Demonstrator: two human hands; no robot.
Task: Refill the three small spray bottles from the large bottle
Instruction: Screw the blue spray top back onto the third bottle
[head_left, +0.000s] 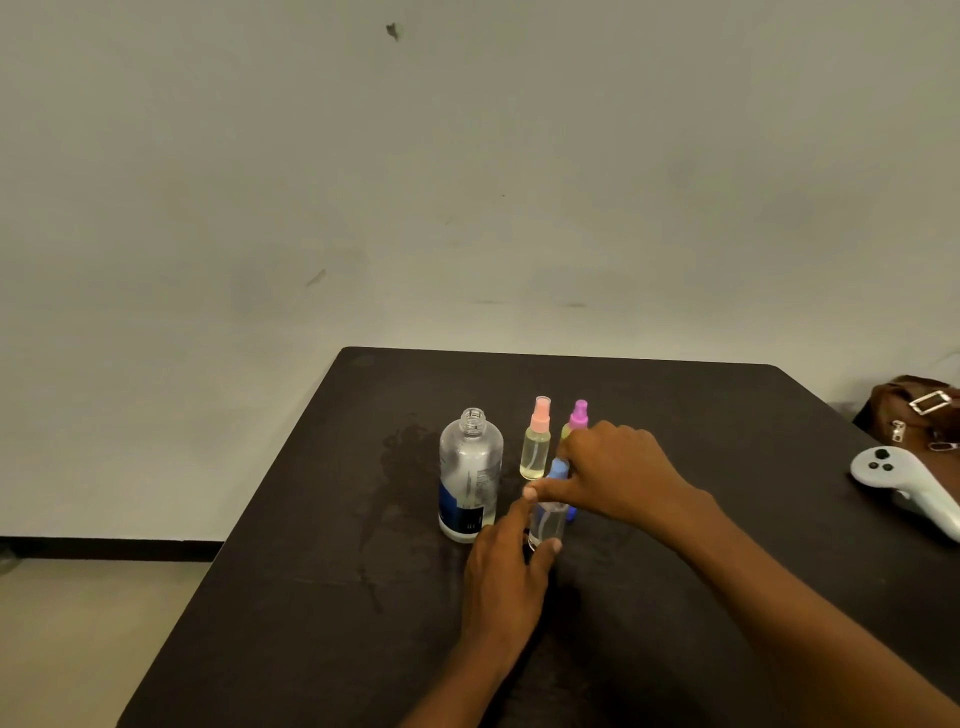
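The large bottle (470, 475) stands uncapped on the dark counter (311, 571). Just right of it, the left hand (501, 577) grips the clear body of the blue-topped spray bottle (549, 522), while the right hand (618, 473) pinches its blue top. Further back, also right of the large bottle, stand the pink-topped spray bottle (536, 441) and the purple-topped spray bottle (578, 415).

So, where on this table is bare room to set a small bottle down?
Free: the strip between the large bottle and the table's left edge, though it looks wet; the far strip behind the pink-top bottle; the patch between the right hand and the white controller. Crowded: the middle, where the left hand and right hand hold the blue-top bottle.
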